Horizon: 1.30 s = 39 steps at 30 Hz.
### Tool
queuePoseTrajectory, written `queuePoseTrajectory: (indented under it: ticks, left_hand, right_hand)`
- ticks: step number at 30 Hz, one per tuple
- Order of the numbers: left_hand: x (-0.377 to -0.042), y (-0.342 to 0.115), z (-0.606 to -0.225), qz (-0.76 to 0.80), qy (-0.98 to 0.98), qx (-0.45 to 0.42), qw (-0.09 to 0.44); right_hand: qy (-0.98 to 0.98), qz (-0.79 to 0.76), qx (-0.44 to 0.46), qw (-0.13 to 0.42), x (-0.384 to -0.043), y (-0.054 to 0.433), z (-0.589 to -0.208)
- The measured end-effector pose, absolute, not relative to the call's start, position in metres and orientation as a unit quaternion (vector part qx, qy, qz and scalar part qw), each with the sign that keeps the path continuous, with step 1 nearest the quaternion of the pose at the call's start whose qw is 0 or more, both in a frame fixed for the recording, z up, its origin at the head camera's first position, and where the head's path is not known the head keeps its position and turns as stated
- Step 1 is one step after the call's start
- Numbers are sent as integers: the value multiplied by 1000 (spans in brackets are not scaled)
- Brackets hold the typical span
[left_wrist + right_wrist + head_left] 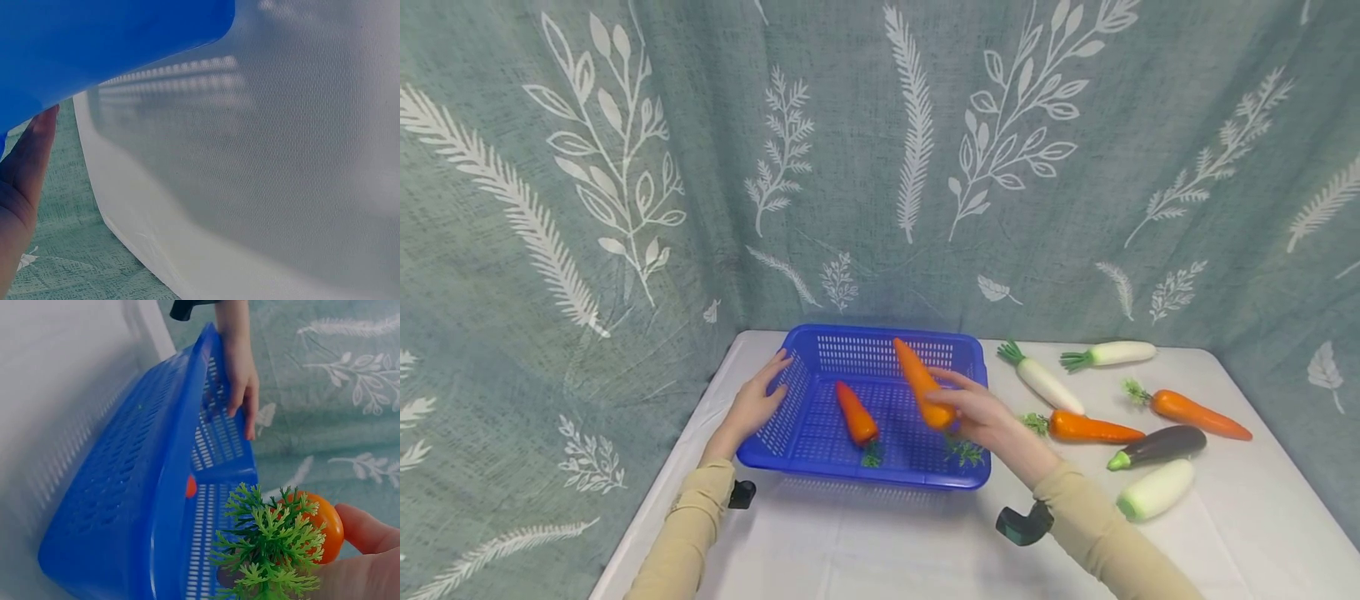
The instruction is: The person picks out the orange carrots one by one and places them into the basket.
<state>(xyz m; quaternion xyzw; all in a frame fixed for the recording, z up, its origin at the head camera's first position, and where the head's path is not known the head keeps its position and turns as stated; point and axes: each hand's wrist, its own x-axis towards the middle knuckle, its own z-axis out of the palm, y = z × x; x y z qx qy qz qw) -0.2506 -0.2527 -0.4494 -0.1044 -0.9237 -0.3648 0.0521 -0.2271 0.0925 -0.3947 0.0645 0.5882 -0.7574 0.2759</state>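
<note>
My right hand (977, 408) grips an orange carrot (917, 379) above the right part of a blue plastic basket (880, 477). The carrot is tilted, its tip toward the back and its leafy green top (269, 540) toward me. On the basket's left rim rests my left hand (758, 404), its fingers fairly straight; the left wrist view shows only part of that hand (25, 175) against the blue side. A redder carrot (854, 414) lies on the basket floor, left of the held one.
Right of the basket on the white table (880, 550) lie two white radishes (1048, 385) with green tops, two orange carrots (1093, 428), a dark eggplant (1167, 446) and a pale, leafless white vegetable (1157, 490). A leaf-patterned green curtain (865, 167) hangs behind the table.
</note>
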Motion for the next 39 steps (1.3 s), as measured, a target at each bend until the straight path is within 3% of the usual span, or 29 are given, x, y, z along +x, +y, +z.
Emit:
queuePoseTrajectory:
  ticks: [39]
  left_hand:
    - [-250, -249, -449, -360, -924, -111, 67]
  right_hand:
    - [583, -773, 147, 203, -246, 35, -450]
